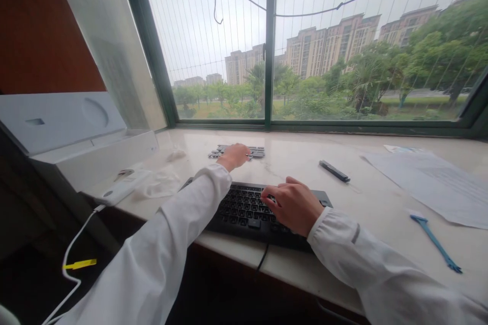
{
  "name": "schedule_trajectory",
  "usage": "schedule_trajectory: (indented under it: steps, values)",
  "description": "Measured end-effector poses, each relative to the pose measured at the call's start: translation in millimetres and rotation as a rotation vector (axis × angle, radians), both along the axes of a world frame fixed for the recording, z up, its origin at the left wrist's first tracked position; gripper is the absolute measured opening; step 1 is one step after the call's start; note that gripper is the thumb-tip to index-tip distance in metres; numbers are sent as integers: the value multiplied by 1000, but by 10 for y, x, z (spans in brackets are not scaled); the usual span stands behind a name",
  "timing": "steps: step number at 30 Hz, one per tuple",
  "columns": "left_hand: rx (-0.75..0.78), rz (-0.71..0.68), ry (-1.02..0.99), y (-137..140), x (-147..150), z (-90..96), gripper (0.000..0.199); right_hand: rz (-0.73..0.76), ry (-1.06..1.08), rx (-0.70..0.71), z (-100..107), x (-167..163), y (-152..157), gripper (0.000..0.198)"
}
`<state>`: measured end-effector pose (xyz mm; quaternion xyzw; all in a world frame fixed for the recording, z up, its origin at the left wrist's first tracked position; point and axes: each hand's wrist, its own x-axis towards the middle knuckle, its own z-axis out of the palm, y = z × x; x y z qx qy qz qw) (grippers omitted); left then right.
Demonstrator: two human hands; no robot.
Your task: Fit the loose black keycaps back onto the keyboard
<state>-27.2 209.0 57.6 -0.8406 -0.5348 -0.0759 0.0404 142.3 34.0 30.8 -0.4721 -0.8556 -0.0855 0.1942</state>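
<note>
A black keyboard (244,205) lies at the front edge of the white marble-patterned sill, its key positions mostly showing as bare square sockets. Beyond it, loose dark keycaps (258,152) are laid out in rows. My left hand (234,155) reaches across the keyboard to these keycaps, fingers bent down among them; the fingertips are largely hidden. Over the right part of the keyboard is my right hand (295,205), curled with thumb and forefinger drawn together. Whatever may be between those fingers is too small or hidden to make out.
A dark slim tool (334,171) lies right of the keycaps. Farther right are paper sheets (430,183) and a blue brush-like tool (436,244). At left stand an open white box (99,150) and a white power strip (124,188) with a cable, beside crumpled plastic (160,184).
</note>
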Motion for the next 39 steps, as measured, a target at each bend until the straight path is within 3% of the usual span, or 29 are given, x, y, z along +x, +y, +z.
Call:
schedule_trajectory:
  steps: [6,12,18,23,29,34,39]
  values:
    - [18,-54,79,294,108,-108,28,-2,-59,11,-57,-6,28,21]
    - [34,-71,90,351,162,-198,22,-2,-63,-12,-31,-18,-2,24]
    - [65,-93,50,193,157,-37,24,-10,-41,-19,-29,-9,15,22]
    - [22,-174,9,-177,89,252,22,-24,-43,-20,-30,1,16,22]
    - [-149,-457,-179,-1013,-213,463,19,-8,-36,-10,-33,20,12,22]
    - [-243,-444,-252,-1592,-563,335,15,-2,-48,-19,-16,-4,-8,20]
    - [-285,-397,-320,-1756,-700,98,17,-7,-58,-39,-9,-21,-39,21]
